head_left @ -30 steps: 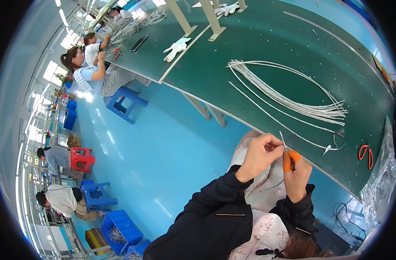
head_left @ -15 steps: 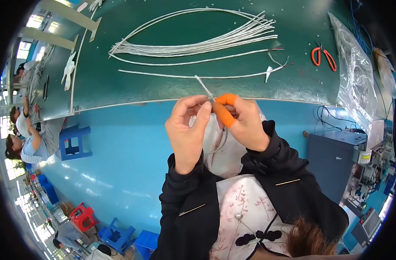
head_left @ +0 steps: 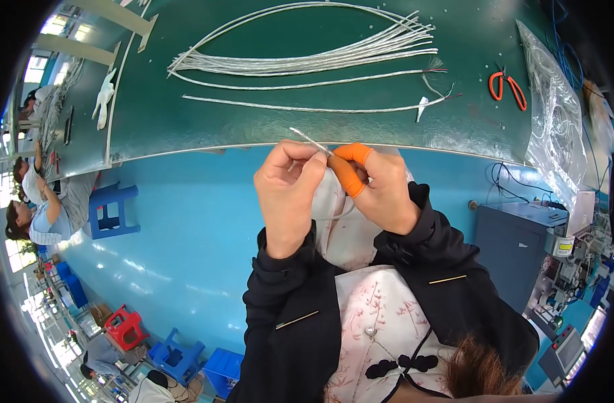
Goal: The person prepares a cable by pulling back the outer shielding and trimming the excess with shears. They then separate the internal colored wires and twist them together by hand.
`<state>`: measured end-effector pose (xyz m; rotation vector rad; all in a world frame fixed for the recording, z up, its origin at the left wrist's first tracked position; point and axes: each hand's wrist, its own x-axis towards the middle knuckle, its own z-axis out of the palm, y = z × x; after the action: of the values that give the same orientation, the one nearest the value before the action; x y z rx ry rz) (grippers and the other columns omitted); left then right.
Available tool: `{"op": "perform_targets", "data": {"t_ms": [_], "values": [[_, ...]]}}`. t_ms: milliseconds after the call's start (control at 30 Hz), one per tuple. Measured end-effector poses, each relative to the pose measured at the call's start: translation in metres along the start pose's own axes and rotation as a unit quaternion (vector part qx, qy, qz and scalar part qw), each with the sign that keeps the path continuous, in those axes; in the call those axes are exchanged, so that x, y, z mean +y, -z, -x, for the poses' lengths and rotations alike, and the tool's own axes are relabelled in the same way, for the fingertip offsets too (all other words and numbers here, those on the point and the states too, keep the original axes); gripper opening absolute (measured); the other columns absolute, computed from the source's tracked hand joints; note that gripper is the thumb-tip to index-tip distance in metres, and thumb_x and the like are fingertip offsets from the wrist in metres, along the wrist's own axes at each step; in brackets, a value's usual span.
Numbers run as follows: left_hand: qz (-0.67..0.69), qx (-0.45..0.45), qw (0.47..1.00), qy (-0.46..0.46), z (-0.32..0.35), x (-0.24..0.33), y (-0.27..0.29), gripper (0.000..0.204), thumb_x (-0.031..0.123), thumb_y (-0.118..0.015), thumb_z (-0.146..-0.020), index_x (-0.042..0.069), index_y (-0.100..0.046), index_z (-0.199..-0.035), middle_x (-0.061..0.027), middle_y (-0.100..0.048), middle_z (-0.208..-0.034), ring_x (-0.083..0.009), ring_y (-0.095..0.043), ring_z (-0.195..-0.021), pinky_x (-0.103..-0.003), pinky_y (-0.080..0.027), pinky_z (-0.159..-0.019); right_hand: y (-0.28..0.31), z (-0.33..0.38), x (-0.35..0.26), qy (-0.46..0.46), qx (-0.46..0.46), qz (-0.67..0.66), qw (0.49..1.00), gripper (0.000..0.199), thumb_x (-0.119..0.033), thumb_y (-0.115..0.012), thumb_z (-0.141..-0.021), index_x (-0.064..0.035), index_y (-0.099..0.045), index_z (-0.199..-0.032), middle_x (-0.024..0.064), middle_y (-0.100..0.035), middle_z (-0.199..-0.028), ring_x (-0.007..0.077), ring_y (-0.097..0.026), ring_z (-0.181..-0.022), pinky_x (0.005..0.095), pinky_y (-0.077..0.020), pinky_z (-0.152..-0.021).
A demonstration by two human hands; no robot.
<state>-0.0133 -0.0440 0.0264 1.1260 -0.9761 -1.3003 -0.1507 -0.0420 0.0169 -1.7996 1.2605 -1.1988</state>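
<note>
Both my hands meet just off the table's front edge, pinching one braided silver cable [head_left: 305, 137]. Its end sticks out up and to the left, and its other part hangs in a loop below my fingers. My left hand [head_left: 290, 191] is closed on it with thumb and forefinger. My right hand [head_left: 382, 188], with orange finger cots [head_left: 350, 178] on thumb and forefinger, grips it right beside the left fingertips. The exact spot between the fingertips is hidden. Beyond lies a single cable [head_left: 300, 106] with a white tag [head_left: 422, 107] near its frayed right end.
A bundle of silver cables [head_left: 287, 65] lies across the green table [head_left: 266, 127]. Red-handled cutters [head_left: 507, 89] and a clear plastic bag [head_left: 555, 111] are at the right. A white glove [head_left: 104, 99] lies at the left. Blue stool [head_left: 113, 211] and grey cabinet [head_left: 512, 238] flank me.
The cable's free end has tipped lower and further left. My left hand has shifted slightly up and left, and the table appears a little higher in view.
</note>
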Motion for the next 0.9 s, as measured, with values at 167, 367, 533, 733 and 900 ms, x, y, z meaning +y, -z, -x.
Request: {"op": "perform_targets", "data": {"t_ms": [167, 367, 533, 733, 900], "values": [[0.051, 0.046, 0.997, -0.035, 0.006, -0.008, -0.015, 0.007, -0.004, -0.06, -0.08, 0.0, -0.056, -0.085, -0.002, -0.056, -0.083, -0.0076, -0.051, -0.073, -0.022, -0.043, -0.066, -0.002, 0.002, -0.005, -0.204, -0.014, -0.274, 0.94, 0.01, -0.006, -0.056, -0.089, 0.0021, -0.057, -0.095, 0.002, -0.056, -0.062, 0.0047, -0.049, -0.055, 0.0194, -0.0381, -0.049], [-0.031, 0.053, 0.994, -0.095, 0.004, -0.018, -0.011, 0.008, -0.004, -0.061, -0.08, 0.0, -0.056, -0.084, -0.0014, -0.054, -0.085, -0.0074, -0.051, -0.072, -0.022, -0.043, -0.065, 0.0, 0.0, -0.002, -0.243, -0.048, -0.295, 0.923, 0.012, -0.006, -0.053, -0.09, 0.004, -0.054, -0.096, 0.0033, -0.056, -0.065, 0.0059, -0.051, -0.056, 0.0188, -0.0389, -0.051], [-0.067, 0.036, 0.993, -0.089, 0.0, -0.019, -0.007, 0.006, -0.002, -0.061, -0.082, 0.0, -0.057, -0.086, -0.0011, -0.056, -0.084, -0.0063, -0.05, -0.072, -0.022, -0.042, -0.065, -0.001, 0.002, 0.003, -0.212, -0.033, -0.273, 0.938, 0.012, -0.006, -0.053, -0.09, 0.0048, -0.054, -0.096, 0.0036, -0.057, -0.065, 0.0063, -0.052, -0.056, 0.019, -0.0393, -0.051], [0.005, 0.051, 0.999, -0.008, 0.002, -0.007, -0.005, 0.008, 0.002, -0.062, -0.084, 0.0, -0.059, -0.091, -0.0009, -0.059, -0.084, -0.0058, -0.051, -0.076, -0.021, -0.042, -0.068, 0.003, -0.002, 0.002, -0.223, -0.033, -0.281, 0.933, 0.012, -0.004, -0.056, -0.089, 0.0052, -0.054, -0.096, 0.0038, -0.058, -0.067, 0.0067, -0.053, -0.057, 0.0194, -0.0406, -0.052], [-0.009, 0.03, 0.999, -0.023, 0.004, -0.003, -0.004, 0.01, 0.003, -0.062, -0.084, 0.0, -0.06, -0.093, -0.001, -0.059, -0.085, -0.0065, -0.052, -0.078, -0.02, -0.042, -0.07, -0.002, 0.001, 0.003, -0.188, -0.006, -0.231, 0.955, 0.012, -0.001, -0.059, -0.086, 0.0053, -0.055, -0.095, 0.0039, -0.059, -0.068, 0.0063, -0.054, -0.057, 0.0191, -0.0417, -0.052]]}}
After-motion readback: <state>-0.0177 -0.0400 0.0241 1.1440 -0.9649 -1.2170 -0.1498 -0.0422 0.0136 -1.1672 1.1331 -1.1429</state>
